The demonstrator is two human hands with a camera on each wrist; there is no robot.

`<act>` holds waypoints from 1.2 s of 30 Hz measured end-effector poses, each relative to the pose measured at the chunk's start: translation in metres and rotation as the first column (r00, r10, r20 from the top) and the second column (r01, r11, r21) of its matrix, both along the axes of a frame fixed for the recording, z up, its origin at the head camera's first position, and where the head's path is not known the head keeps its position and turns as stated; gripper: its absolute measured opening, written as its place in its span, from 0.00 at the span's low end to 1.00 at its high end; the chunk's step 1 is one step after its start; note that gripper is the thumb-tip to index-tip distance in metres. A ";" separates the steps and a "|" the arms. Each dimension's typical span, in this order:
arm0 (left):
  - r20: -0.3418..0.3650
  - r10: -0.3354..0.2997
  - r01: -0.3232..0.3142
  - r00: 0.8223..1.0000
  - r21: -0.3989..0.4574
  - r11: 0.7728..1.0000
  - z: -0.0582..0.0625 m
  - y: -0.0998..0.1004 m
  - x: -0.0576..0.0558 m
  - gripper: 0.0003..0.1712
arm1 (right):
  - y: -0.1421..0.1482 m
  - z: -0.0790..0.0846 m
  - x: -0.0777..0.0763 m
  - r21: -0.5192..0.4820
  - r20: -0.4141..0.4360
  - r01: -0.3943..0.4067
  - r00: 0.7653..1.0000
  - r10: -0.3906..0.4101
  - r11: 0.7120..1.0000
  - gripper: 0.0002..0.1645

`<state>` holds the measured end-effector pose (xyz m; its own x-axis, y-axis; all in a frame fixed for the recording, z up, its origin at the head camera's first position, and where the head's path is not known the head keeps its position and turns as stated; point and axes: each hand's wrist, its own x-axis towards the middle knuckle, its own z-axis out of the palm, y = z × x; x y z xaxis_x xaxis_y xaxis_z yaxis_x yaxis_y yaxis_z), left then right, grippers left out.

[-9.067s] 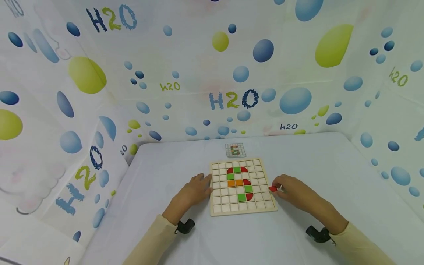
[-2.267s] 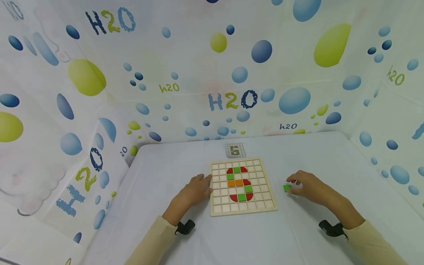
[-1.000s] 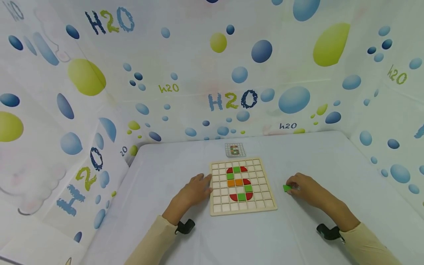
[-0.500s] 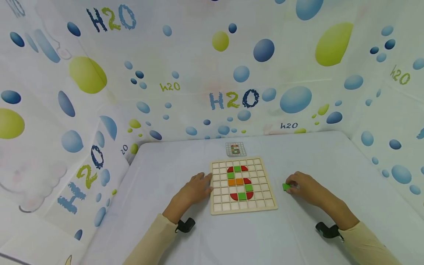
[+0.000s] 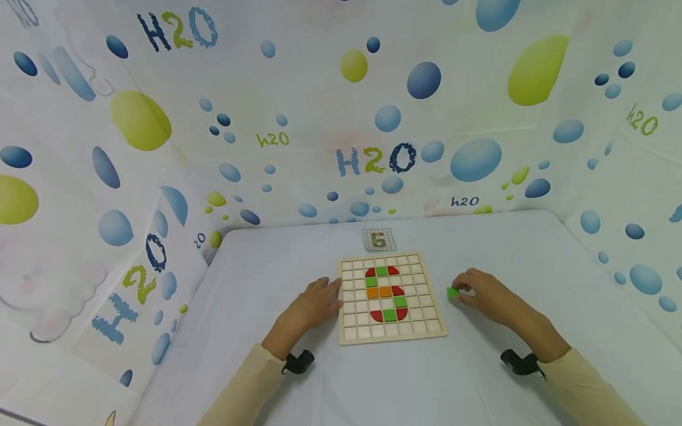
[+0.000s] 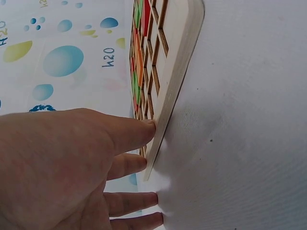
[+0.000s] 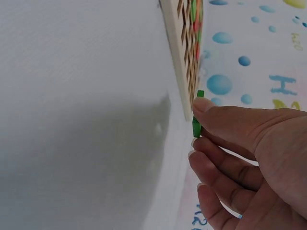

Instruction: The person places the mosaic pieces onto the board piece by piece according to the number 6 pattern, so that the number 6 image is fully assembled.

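Right hand (image 5: 482, 293): fingers curled, pinching a small green tile (image 5: 453, 292) between thumb and fingertips; the tile is held on edge just above the bench (image 5: 479, 378), near the right side of the wooden grid board (image 5: 392, 338) but apart from it; in the right wrist view the same tile (image 7: 196, 122) sits at the fingertips (image 7: 204, 104), close beside the board's edge (image 7: 176, 57).

Left hand (image 5: 314, 305): fingers extended and relaxed, holding nothing; fingertips (image 6: 144, 129) press against the left rim of the board (image 6: 177, 72), the lower fingers resting on the bench (image 6: 240, 143).

Board: lies flat at mid-bench between the two hands; its cells hold red, green and orange tiles (image 5: 385, 292) forming a figure down the centre columns; the remaining cells are bare wood.

Beyond the board: a small pattern card (image 5: 379, 239) printed with a coloured 6 lies flat on the bench, just past the board's far edge and apart from it.

Wrists: a black camera mount (image 5: 298, 361) on the left, another (image 5: 519, 362) on the right; both forearms in pale yellow sleeves (image 5: 250, 384).

Surroundings: white curtain (image 5: 319, 106) printed with blue and green bubbles and "H2O" lettering encloses the bench on three sides.
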<state>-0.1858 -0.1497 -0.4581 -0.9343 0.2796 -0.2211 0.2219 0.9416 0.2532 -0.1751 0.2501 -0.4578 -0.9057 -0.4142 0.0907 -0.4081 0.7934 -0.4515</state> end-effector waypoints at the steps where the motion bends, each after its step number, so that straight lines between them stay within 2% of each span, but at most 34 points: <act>1: -0.001 -0.001 0.001 1.000 -0.001 1.000 0.000 0.000 0.000 0.35 | -0.002 0.002 -0.001 0.001 -0.005 -0.006 1.000 0.006 1.000 0.11; 14: 0.008 0.009 -0.009 1.000 0.006 1.000 0.000 -0.001 0.000 0.35 | -0.038 0.013 -0.013 0.046 0.085 -0.019 0.996 0.015 0.999 0.14; 24: 0.011 0.009 -0.009 1.000 0.014 1.000 0.003 -0.001 0.001 0.35 | -0.068 0.019 -0.022 0.062 0.110 -0.060 0.993 0.053 0.996 0.13; 29: 0.013 0.010 -0.010 1.000 0.010 1.000 0.002 0.000 0.000 0.35 | -0.082 0.019 -0.024 0.084 0.087 -0.087 0.993 0.080 0.993 0.13; 36: 0.013 0.010 -0.010 1.000 0.027 1.000 0.003 -0.001 0.002 0.35 | -0.100 0.019 -0.028 0.107 0.114 -0.090 0.990 0.078 0.990 0.15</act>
